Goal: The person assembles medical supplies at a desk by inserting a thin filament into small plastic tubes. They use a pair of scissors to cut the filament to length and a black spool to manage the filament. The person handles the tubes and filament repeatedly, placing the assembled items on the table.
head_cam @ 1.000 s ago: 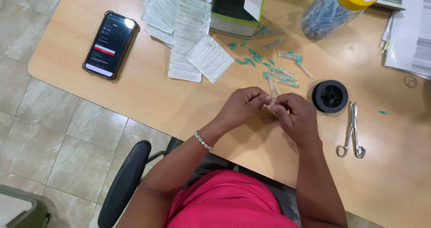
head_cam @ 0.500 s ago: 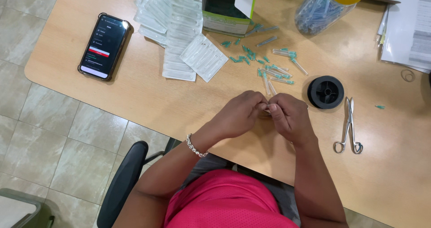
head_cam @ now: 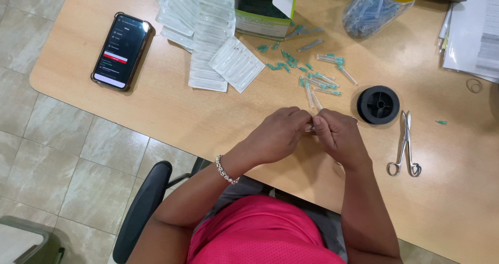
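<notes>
left hand (head_cam: 278, 134) + right hand (head_cam: 338, 136): fingers pinch one small needle piece, near desk (head_cam: 171, 113) front edge | capped needles (head_cam: 319, 79) loose mid-desk, many untouched

We see the left hand (head_cam: 278, 134) and right hand (head_cam: 340, 136) pinched together over the table (head_cam: 208, 118), near a black spool (head_cam: 378, 105) and scissors (head_cam: 404, 147).

Light wooden desk (head_cam: 171, 113), beige tiled floor (head_cam: 47, 155), black office chair (head_cam: 140, 212), even light
</notes>
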